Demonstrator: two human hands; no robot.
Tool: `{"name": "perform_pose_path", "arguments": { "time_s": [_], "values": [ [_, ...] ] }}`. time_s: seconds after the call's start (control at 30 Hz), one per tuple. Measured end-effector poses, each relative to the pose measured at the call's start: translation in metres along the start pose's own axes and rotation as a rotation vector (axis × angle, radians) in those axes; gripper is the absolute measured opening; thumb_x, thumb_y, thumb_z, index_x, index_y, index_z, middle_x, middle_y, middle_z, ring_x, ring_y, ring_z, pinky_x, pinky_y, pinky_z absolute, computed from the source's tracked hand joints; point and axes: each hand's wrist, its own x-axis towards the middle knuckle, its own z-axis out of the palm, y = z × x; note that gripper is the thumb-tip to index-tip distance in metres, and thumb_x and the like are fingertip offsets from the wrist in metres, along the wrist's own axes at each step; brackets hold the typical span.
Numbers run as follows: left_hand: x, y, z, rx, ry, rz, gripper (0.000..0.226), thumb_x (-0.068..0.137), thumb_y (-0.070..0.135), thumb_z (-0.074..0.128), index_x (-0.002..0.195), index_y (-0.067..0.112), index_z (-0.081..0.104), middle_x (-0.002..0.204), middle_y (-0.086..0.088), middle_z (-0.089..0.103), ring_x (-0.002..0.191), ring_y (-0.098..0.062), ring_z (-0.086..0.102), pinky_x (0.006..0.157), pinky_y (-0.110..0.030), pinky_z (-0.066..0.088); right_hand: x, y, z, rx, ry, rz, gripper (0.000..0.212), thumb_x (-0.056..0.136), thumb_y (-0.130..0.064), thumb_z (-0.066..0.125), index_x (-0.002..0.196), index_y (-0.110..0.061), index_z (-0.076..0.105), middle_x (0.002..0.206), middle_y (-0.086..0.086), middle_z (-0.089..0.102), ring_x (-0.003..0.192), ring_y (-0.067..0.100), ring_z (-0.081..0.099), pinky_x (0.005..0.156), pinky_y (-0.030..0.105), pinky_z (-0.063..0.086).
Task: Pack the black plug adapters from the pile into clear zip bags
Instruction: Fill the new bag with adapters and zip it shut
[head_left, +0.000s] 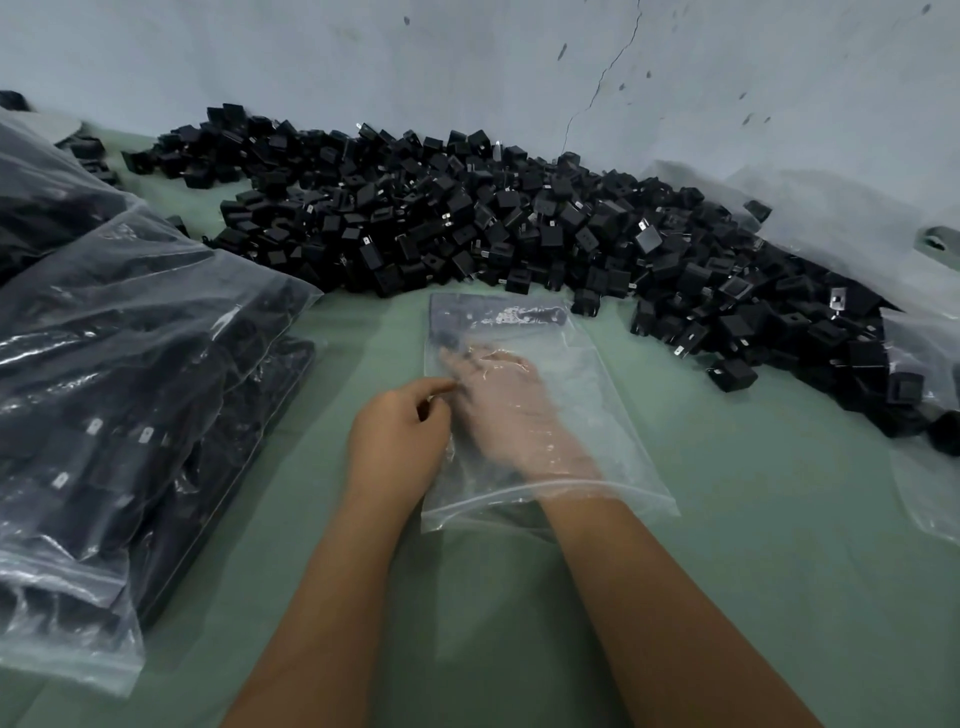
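The clear zip bag (566, 395) lay flat on the green counter (727, 519) just in front of the person, its open mouth toward them and its long axis running away toward the pile. The right hand (506, 410) was thrust inside through the mouth, fingers spread and reaching toward a few dark adapters at the bag's far end; whether it held one could not be told through the plastic. The left hand (400, 431) pinched the bag's left edge, steadying it. To the left sat filled bags (130, 389), stacked and touching. Beyond the bag's closed end, just beside it, spread the pile of black plug adapters (467, 218) against the wall (467, 62), nearer the right hand, with loose plastic (831, 208) draped over its right flank.
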Motion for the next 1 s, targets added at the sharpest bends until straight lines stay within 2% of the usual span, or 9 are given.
{"name": "perform_pose_path", "arguments": {
  "time_s": [0.1,0.17,0.27,0.37,0.47,0.63,0.77,0.87,1.0],
  "values": [
    [0.0,0.001,-0.001,0.052,-0.005,-0.002,0.032,0.09,0.015,0.053,0.109,0.031,0.073,0.058,0.001,0.063,0.052,-0.016,0.051,0.053,-0.027,0.036,-0.026,-0.011,-0.014,-0.038,0.034,-0.049,0.032,0.098,-0.031,0.039,0.123,-0.025,0.057,0.124,0.0,0.058,0.12,0.02,0.049,0.1,0.037,0.038],
    [0.0,0.002,-0.001,0.098,-0.014,0.009,0.032,0.09,0.013,0.053,0.11,0.027,0.074,0.074,-0.003,0.071,0.068,-0.026,0.061,0.064,-0.031,0.047,-0.046,-0.014,-0.023,-0.003,-0.063,-0.078,0.033,0.097,-0.034,0.037,0.126,-0.025,0.051,0.126,-0.002,0.056,0.119,0.019,0.048,0.103,0.037,0.036],
    [0.0,0.001,0.0,0.178,0.003,0.036,0.03,0.09,0.013,0.053,0.11,0.021,0.074,0.092,-0.01,0.075,0.086,-0.036,0.064,0.083,-0.042,0.051,-0.078,-0.018,-0.044,-0.004,-0.082,-0.266,0.018,0.093,-0.029,0.045,0.102,-0.018,0.057,0.1,0.0,0.061,0.09,0.018,0.054,0.084,0.034,0.045],
    [-0.001,-0.001,0.0,0.246,0.037,0.059,0.03,0.091,0.012,0.052,0.11,0.019,0.074,0.101,-0.009,0.075,0.087,-0.038,0.062,0.087,-0.044,0.049,-0.1,-0.022,-0.057,0.073,0.394,-0.445,0.021,0.078,-0.015,0.061,0.058,-0.013,0.055,0.058,0.004,0.053,0.053,0.02,0.045,0.052,0.029,0.038],
    [-0.002,0.0,0.0,0.279,0.043,0.064,0.031,0.091,0.011,0.052,0.111,0.019,0.074,0.104,-0.01,0.074,0.091,-0.038,0.061,0.09,-0.042,0.048,-0.102,-0.018,-0.071,0.087,0.863,-0.502,0.027,0.074,-0.008,0.059,0.05,-0.011,0.046,0.05,0.005,0.04,0.047,0.023,0.033,0.047,0.031,0.027],
    [-0.004,0.005,0.0,0.265,0.024,0.024,0.031,0.088,0.014,0.054,0.104,0.028,0.076,0.098,-0.001,0.075,0.091,-0.034,0.06,0.092,-0.041,0.047,-0.085,0.042,-0.093,0.506,1.138,0.079,0.031,0.087,-0.008,0.049,0.06,-0.015,0.036,0.06,-0.002,0.034,0.057,0.015,0.031,0.056,0.028,0.026],
    [-0.003,0.007,0.001,0.267,0.007,0.022,0.03,0.084,0.015,0.055,0.099,0.031,0.076,0.08,0.002,0.071,0.089,-0.032,0.06,0.091,-0.042,0.047,-0.08,0.119,-0.082,0.664,0.92,0.763,0.013,0.085,-0.018,0.049,0.09,-0.02,0.061,0.1,0.0,0.054,0.089,0.013,0.054,0.077,0.022,0.043],
    [-0.001,0.004,0.001,0.257,0.004,0.031,0.028,0.083,0.016,0.056,0.094,0.032,0.076,0.059,0.013,0.054,0.087,-0.031,0.06,0.088,-0.042,0.048,-0.088,0.15,-0.065,0.508,0.564,0.957,0.044,0.086,-0.02,0.05,0.129,-0.027,0.054,0.137,0.005,0.043,0.125,0.023,0.04,0.108,0.036,0.033],
    [-0.001,0.002,0.002,0.18,0.023,0.037,0.027,0.081,0.014,0.058,0.082,0.036,0.071,0.05,0.012,0.05,0.083,-0.031,0.058,0.08,-0.038,0.048,-0.089,0.147,-0.054,0.538,0.481,0.852,0.038,0.085,-0.023,0.048,0.119,-0.035,0.062,0.111,-0.006,0.062,0.093,0.012,0.057,0.083,0.027,0.044]
  ]
}}
